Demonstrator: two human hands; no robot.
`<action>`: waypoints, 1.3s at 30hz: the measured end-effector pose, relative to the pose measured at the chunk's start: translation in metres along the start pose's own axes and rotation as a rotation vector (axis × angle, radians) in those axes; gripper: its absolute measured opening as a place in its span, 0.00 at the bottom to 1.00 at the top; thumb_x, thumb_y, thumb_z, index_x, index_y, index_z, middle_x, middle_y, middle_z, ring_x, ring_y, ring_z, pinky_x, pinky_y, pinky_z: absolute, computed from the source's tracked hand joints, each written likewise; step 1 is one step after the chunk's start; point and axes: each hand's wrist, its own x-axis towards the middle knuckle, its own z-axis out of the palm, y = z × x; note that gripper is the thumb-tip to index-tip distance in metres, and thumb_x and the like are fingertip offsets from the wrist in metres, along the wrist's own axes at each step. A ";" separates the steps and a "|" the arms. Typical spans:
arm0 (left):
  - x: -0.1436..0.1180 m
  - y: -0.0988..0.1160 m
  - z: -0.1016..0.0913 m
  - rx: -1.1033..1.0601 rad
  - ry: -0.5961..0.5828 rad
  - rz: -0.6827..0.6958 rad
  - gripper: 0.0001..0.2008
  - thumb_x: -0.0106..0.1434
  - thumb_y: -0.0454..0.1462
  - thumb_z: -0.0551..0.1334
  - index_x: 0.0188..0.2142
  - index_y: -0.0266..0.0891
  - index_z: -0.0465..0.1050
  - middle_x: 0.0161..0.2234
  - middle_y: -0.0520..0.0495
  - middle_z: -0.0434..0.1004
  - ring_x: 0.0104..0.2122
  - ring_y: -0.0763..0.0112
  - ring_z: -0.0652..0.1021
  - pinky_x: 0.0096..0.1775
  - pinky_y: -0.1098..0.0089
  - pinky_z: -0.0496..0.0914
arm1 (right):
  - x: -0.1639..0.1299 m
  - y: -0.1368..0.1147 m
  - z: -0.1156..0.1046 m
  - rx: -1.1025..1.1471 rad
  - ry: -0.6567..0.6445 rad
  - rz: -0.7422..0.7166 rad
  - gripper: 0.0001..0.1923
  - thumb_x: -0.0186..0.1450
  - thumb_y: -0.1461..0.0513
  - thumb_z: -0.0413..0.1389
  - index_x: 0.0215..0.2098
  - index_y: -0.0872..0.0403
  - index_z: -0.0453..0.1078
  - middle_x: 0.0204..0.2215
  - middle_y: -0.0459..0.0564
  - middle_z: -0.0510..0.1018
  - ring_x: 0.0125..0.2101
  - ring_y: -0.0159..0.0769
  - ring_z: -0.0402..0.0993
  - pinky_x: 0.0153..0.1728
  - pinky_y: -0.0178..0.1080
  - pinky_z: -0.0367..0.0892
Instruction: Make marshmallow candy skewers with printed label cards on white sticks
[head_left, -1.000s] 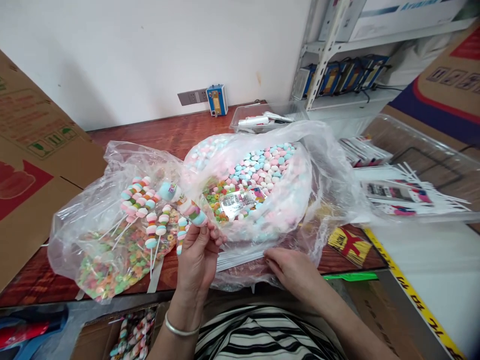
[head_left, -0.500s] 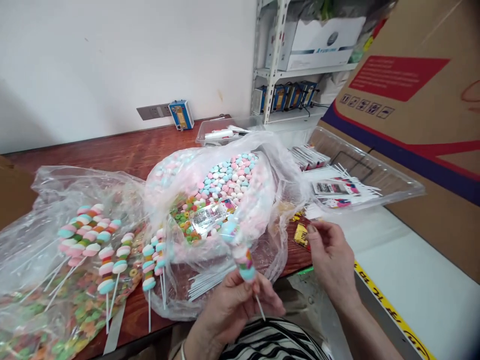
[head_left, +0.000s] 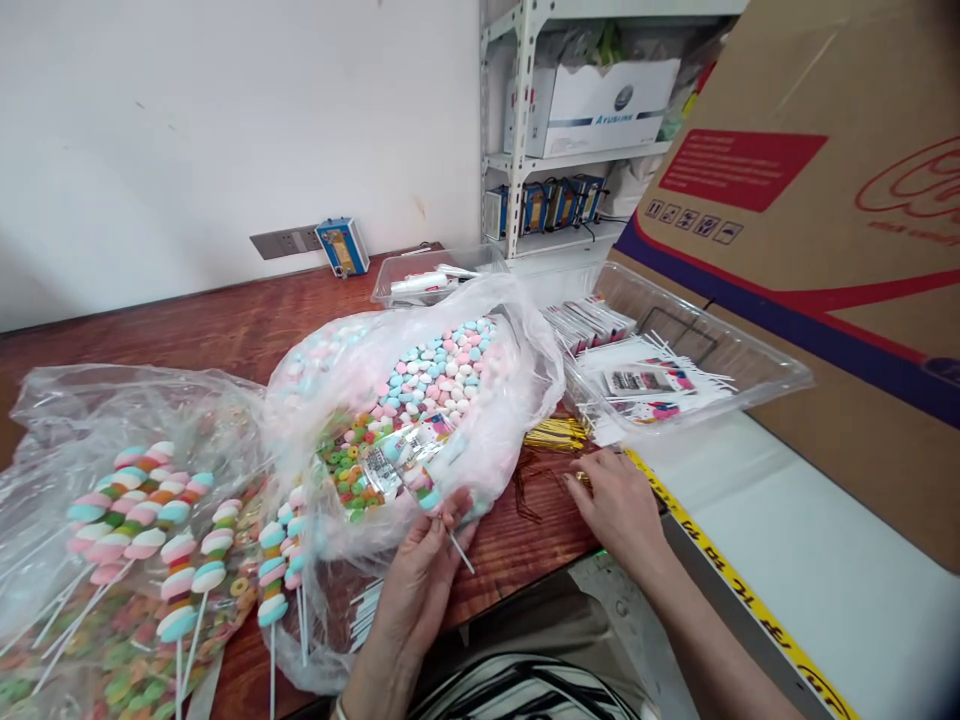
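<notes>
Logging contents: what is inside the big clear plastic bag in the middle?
The big clear plastic bag holds pink, blue and white round candies, multicoloured ring candies and a printed packet. Deeper layers are covered.

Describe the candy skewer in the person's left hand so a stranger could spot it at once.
Start at the big clear bag of pastel candies on the wooden table. At its near edge the left hand pinches one wrapped candy skewer by its white stick. Unlike the finished skewers lying left, it is lifted off the table.

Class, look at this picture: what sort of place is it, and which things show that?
Probably a small candy-packing workroom: a wooden table holds a plastic bag of loose candies, finished candy skewers and a clear tray of printed sleeves, with big cardboard cartons alongside.
</notes>
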 end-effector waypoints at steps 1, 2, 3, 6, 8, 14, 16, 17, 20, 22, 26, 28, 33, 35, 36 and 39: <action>-0.001 0.000 0.000 0.001 0.004 0.002 0.08 0.57 0.38 0.70 0.30 0.36 0.75 0.52 0.40 0.76 0.59 0.56 0.69 0.58 0.54 0.64 | -0.002 0.000 0.003 -0.055 0.002 -0.005 0.07 0.64 0.62 0.55 0.31 0.55 0.74 0.37 0.58 0.77 0.42 0.49 0.68 0.45 0.50 0.60; -0.002 0.000 0.002 0.004 0.008 -0.003 0.08 0.56 0.38 0.70 0.30 0.36 0.75 0.51 0.40 0.76 0.57 0.56 0.71 0.57 0.55 0.66 | -0.004 -0.002 0.007 -0.104 0.005 -0.011 0.06 0.63 0.63 0.56 0.30 0.55 0.73 0.38 0.58 0.76 0.43 0.50 0.67 0.45 0.50 0.59; -0.004 0.000 0.003 0.007 0.015 -0.014 0.08 0.56 0.38 0.70 0.30 0.36 0.75 0.48 0.41 0.78 0.54 0.58 0.74 0.55 0.57 0.68 | -0.006 -0.004 0.012 -0.147 0.007 -0.017 0.05 0.63 0.64 0.56 0.30 0.56 0.73 0.39 0.59 0.76 0.44 0.50 0.66 0.45 0.50 0.58; -0.010 0.004 0.012 0.019 0.026 -0.045 0.07 0.55 0.37 0.70 0.32 0.37 0.75 0.37 0.47 0.79 0.37 0.68 0.80 0.43 0.66 0.74 | -0.010 -0.011 0.023 -0.243 0.014 -0.036 0.07 0.65 0.67 0.53 0.31 0.58 0.72 0.40 0.60 0.77 0.44 0.50 0.66 0.46 0.51 0.57; -0.015 0.010 0.018 0.038 0.021 -0.014 0.07 0.55 0.37 0.70 0.32 0.37 0.76 0.30 0.50 0.77 0.28 0.75 0.77 0.34 0.73 0.73 | -0.010 -0.013 0.024 -0.291 0.033 -0.034 0.08 0.66 0.68 0.51 0.33 0.59 0.72 0.41 0.61 0.77 0.44 0.51 0.66 0.46 0.51 0.56; -0.023 0.029 0.027 0.282 0.039 0.168 0.10 0.56 0.40 0.69 0.31 0.36 0.75 0.27 0.50 0.74 0.23 0.77 0.72 0.27 0.75 0.66 | -0.009 -0.009 0.005 -0.351 0.097 0.006 0.12 0.69 0.67 0.46 0.34 0.58 0.70 0.32 0.61 0.76 0.36 0.49 0.71 0.40 0.48 0.59; -0.023 0.035 0.023 0.378 0.080 0.247 0.11 0.56 0.42 0.69 0.30 0.36 0.74 0.26 0.50 0.74 0.23 0.76 0.70 0.26 0.75 0.64 | -0.012 -0.003 -0.003 -0.322 0.092 -0.009 0.11 0.68 0.66 0.46 0.31 0.56 0.68 0.26 0.56 0.75 0.30 0.45 0.72 0.35 0.44 0.61; -0.023 0.038 0.020 0.430 0.108 0.291 0.11 0.56 0.43 0.69 0.30 0.37 0.74 0.25 0.50 0.73 0.23 0.76 0.69 0.26 0.75 0.63 | -0.015 0.000 -0.008 -0.300 0.091 -0.016 0.11 0.68 0.66 0.46 0.29 0.54 0.67 0.24 0.54 0.75 0.28 0.43 0.72 0.33 0.42 0.62; -0.022 0.048 0.011 0.664 0.197 0.407 0.12 0.56 0.45 0.68 0.30 0.38 0.74 0.24 0.51 0.71 0.24 0.73 0.68 0.27 0.74 0.60 | -0.029 0.003 -0.026 -0.202 0.121 -0.015 0.09 0.69 0.63 0.46 0.32 0.52 0.65 0.26 0.51 0.77 0.28 0.40 0.75 0.30 0.38 0.64; -0.022 0.054 0.010 0.880 0.240 0.490 0.10 0.58 0.44 0.67 0.32 0.40 0.76 0.25 0.51 0.72 0.27 0.70 0.68 0.30 0.73 0.60 | -0.041 -0.005 -0.040 -0.093 0.211 -0.015 0.08 0.70 0.61 0.46 0.40 0.52 0.66 0.33 0.52 0.79 0.32 0.41 0.77 0.32 0.39 0.67; -0.025 0.055 0.022 1.251 0.209 0.763 0.05 0.63 0.37 0.61 0.33 0.42 0.77 0.31 0.48 0.74 0.34 0.65 0.72 0.38 0.69 0.63 | -0.051 -0.041 -0.060 0.089 0.416 -0.171 0.10 0.70 0.62 0.51 0.49 0.50 0.68 0.40 0.53 0.78 0.39 0.43 0.76 0.42 0.43 0.67; -0.025 0.050 0.030 1.425 0.167 0.831 0.09 0.65 0.32 0.57 0.36 0.43 0.76 0.34 0.47 0.73 0.36 0.64 0.72 0.40 0.68 0.64 | -0.045 -0.063 -0.059 0.138 0.444 -0.322 0.09 0.69 0.64 0.53 0.47 0.50 0.68 0.37 0.52 0.77 0.38 0.41 0.74 0.44 0.43 0.66; -0.024 0.031 0.041 1.834 0.112 0.964 0.13 0.65 0.28 0.52 0.39 0.41 0.74 0.31 0.45 0.71 0.33 0.63 0.71 0.36 0.65 0.64 | -0.008 -0.106 -0.027 0.114 0.420 -0.566 0.09 0.67 0.68 0.54 0.46 0.56 0.68 0.33 0.53 0.76 0.36 0.42 0.70 0.42 0.46 0.64; -0.025 0.025 0.042 1.924 0.103 0.989 0.11 0.64 0.29 0.53 0.36 0.40 0.73 0.30 0.46 0.70 0.32 0.62 0.71 0.34 0.65 0.65 | 0.003 -0.113 -0.016 0.050 0.354 -0.610 0.08 0.68 0.68 0.51 0.43 0.58 0.70 0.32 0.54 0.75 0.34 0.43 0.68 0.41 0.47 0.64; -0.026 0.023 0.041 1.949 0.100 0.989 0.10 0.64 0.28 0.53 0.35 0.40 0.71 0.30 0.46 0.70 0.32 0.62 0.71 0.34 0.65 0.65 | 0.006 -0.115 -0.012 0.021 0.322 -0.642 0.09 0.69 0.68 0.49 0.42 0.58 0.71 0.32 0.55 0.75 0.34 0.43 0.68 0.40 0.47 0.64; -0.027 0.021 0.039 1.923 0.092 0.999 0.10 0.65 0.28 0.52 0.35 0.40 0.69 0.30 0.46 0.71 0.32 0.62 0.72 0.34 0.64 0.66 | 0.004 -0.118 -0.006 -0.028 0.265 -0.747 0.13 0.70 0.69 0.46 0.40 0.59 0.72 0.30 0.55 0.75 0.33 0.43 0.66 0.39 0.47 0.64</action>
